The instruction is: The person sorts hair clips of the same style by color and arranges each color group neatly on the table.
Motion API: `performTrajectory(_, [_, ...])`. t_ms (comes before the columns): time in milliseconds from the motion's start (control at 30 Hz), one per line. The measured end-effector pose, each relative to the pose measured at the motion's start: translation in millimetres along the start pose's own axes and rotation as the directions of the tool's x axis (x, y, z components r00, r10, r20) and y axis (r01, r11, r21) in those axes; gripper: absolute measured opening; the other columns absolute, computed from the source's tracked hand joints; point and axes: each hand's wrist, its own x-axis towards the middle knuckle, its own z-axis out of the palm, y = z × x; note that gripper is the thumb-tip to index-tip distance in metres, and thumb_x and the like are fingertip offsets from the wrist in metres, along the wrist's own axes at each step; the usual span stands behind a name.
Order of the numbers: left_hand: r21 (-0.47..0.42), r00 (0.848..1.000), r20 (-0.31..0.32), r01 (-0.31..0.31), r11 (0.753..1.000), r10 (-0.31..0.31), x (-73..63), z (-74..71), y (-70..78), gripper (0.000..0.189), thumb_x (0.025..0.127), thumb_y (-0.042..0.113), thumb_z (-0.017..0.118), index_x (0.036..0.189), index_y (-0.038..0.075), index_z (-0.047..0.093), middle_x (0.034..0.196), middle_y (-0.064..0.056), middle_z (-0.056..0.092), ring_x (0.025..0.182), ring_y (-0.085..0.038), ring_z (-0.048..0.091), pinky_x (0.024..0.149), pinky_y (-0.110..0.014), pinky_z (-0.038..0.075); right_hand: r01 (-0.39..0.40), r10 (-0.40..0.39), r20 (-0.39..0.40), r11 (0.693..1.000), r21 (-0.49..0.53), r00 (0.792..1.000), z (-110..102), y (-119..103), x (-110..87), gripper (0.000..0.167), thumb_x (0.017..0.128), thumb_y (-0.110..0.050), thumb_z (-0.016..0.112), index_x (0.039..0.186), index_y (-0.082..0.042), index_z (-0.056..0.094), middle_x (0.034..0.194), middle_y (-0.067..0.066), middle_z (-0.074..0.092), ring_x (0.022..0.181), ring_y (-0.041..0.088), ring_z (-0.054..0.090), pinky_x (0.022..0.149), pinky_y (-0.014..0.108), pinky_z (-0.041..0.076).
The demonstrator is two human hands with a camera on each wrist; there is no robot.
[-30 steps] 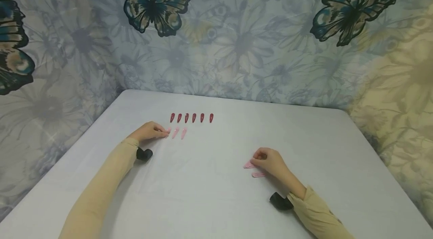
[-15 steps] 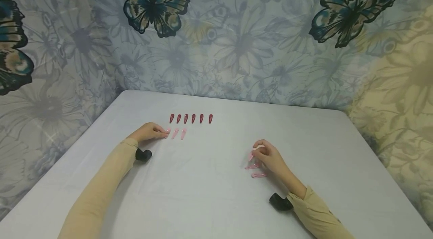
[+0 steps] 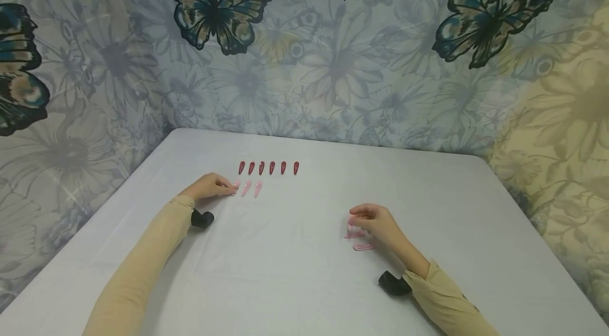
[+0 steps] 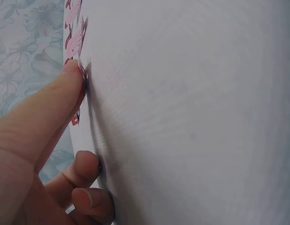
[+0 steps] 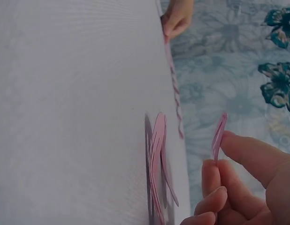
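Observation:
My left hand pinches the leftmost pink snap hair clip on the table. Two more pink clips lie just right of it, such as the pink clip. In the left wrist view my thumb covers most of the clip it touches. My right hand holds another pink hair clip between thumb and fingertips, raised off the table. Below it lie two loose pink clips, the farther clip and the nearer clip.
A row of several dark red hair clips lies behind the pink ones on the white table. Behind the table hangs a butterfly-patterned cloth. A black wrist device sits at each sleeve cuff.
My right hand has picked a pink clip up from the loose ones, raised it, then dipped slightly and turned it. The left hand has stayed at the leftmost pink clip.

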Motion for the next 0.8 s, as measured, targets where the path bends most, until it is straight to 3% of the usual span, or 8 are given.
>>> performTrajectory(200, [-0.02,1.0,0.004,0.009,1.0,-0.009,1.6,0.9,-2.5,0.031,0.091,0.027,0.069,0.104,-0.001,0.074,0.11,-0.02,0.07,0.088,-0.019,0.055,0.077,-0.027,0.044,-0.002,0.002,-0.02,1.0,-0.026,1.0,1.5,-8.5,5.2,0.033,0.084,-0.007,0.073,0.112,0.01,0.065,0.085,0.0,0.067,0.07,0.007,0.051,0.057,0.018,0.041])
performTrajectory(367, [-0.012,1.0,0.002,0.013,1.0,-0.013,3.4,2.2,-4.9,0.032,0.091,0.028,0.069,0.104,0.0,0.074,0.112,-0.021,0.069,0.09,-0.02,0.055,0.078,-0.028,0.044,0.055,-0.062,-0.055,0.991,-0.12,0.997,5.1,-18.9,11.4,0.03,0.082,-0.008,0.075,0.106,0.008,0.069,0.088,0.009,0.07,0.072,0.009,0.048,0.058,0.018,0.039])
performTrajectory(667, [-0.021,1.0,-0.005,-0.008,1.0,0.008,2.8,2.8,-5.1,0.031,0.091,0.026,0.068,0.104,-0.002,0.074,0.113,-0.022,0.069,0.094,-0.022,0.057,0.08,-0.029,0.045,0.087,-0.092,-0.028,0.984,-0.155,0.995,17.5,-33.5,33.5,0.023,0.083,-0.005,0.073,0.103,0.006,0.07,0.092,0.018,0.073,0.074,0.011,0.048,0.061,0.019,0.04])
performTrajectory(800, [-0.014,1.0,-0.011,0.001,1.0,-0.001,3.1,2.6,-4.2,0.03,0.091,0.025,0.069,0.104,-0.002,0.074,0.116,-0.023,0.069,0.101,-0.029,0.059,0.086,-0.036,0.047,0.106,-0.107,0.0,0.982,-0.154,0.994,27.1,-45.3,47.6,0.024,0.084,-0.006,0.072,0.104,0.007,0.07,0.095,0.021,0.073,0.074,0.012,0.047,0.061,0.019,0.04])
